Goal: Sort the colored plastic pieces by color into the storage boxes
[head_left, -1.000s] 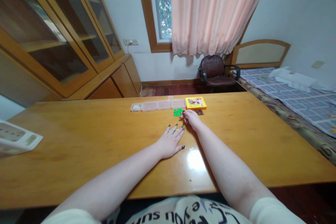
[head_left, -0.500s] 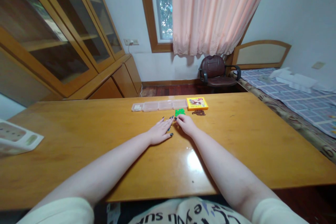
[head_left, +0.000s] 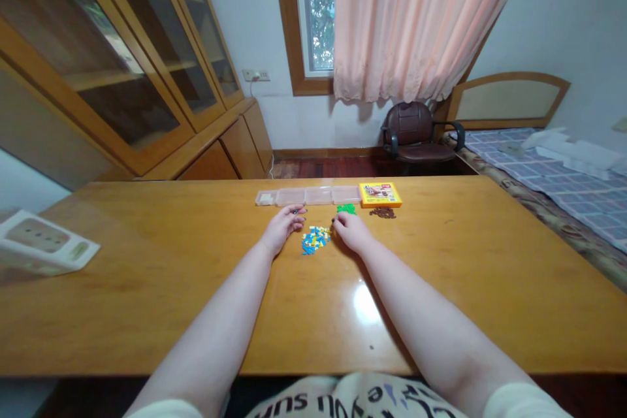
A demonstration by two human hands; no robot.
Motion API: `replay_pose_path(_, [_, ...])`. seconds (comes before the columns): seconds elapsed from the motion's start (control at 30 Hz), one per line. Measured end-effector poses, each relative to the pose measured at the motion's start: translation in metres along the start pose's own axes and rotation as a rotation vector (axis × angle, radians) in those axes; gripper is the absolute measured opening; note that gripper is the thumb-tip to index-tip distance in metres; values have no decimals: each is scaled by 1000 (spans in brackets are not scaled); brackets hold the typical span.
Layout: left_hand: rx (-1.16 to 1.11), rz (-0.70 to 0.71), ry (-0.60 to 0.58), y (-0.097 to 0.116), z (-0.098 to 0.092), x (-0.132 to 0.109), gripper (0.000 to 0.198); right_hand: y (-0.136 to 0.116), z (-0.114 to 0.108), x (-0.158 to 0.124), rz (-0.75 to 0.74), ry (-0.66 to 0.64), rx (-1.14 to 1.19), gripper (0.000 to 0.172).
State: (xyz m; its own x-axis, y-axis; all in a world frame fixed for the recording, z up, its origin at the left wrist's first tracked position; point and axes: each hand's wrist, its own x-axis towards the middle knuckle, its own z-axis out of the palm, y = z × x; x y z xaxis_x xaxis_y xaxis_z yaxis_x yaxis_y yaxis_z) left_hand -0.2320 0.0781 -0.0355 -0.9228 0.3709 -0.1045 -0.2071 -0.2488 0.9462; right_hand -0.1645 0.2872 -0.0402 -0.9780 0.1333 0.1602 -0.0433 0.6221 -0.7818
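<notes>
A small heap of blue, yellow and white pieces (head_left: 314,239) lies on the wooden table (head_left: 147,274) between my hands. My left hand (head_left: 283,226) rests just left of the heap, fingers curled toward the clear compartment box (head_left: 308,196). My right hand (head_left: 349,232) sits just right of the heap, fingers curled down, its tips near a green pile (head_left: 347,209). What either hand holds, if anything, is hidden. A brown pile (head_left: 383,212) lies right of the green one, below a yellow box (head_left: 379,194).
A white carton (head_left: 44,249) lies at the table's left edge. Glass-fronted wooden cabinets (head_left: 122,72) line the left wall. Beyond the table stand a brown office chair (head_left: 414,137), a window with a pink curtain (head_left: 411,19), and a bed (head_left: 563,176) at right.
My left hand slid left and forward off the blue and yellow heap, uncovering it. My right hand drew back slightly from the green pile. The view shifted a little.
</notes>
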Motion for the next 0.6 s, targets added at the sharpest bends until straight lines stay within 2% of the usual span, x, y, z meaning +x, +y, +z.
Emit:
replay_pose_path(0.07, [221, 61, -29, 5, -11, -4, 19, -2, 0, -2, -74, -48, -57, 13])
replay_pose_path(0.2, [600, 118, -213, 14, -21, -10, 15, -6, 0, 0, -138, -104, -123, 24])
replay_pose_path(0.33, [770, 139, -341, 18, -16, -14, 24, -12, 0, -1, -305, -189, -220, 33])
replay_pose_path(0.6, [1400, 271, -470, 19, -7, -19, 36, -19, 0, -3, -404, -245, -481, 33])
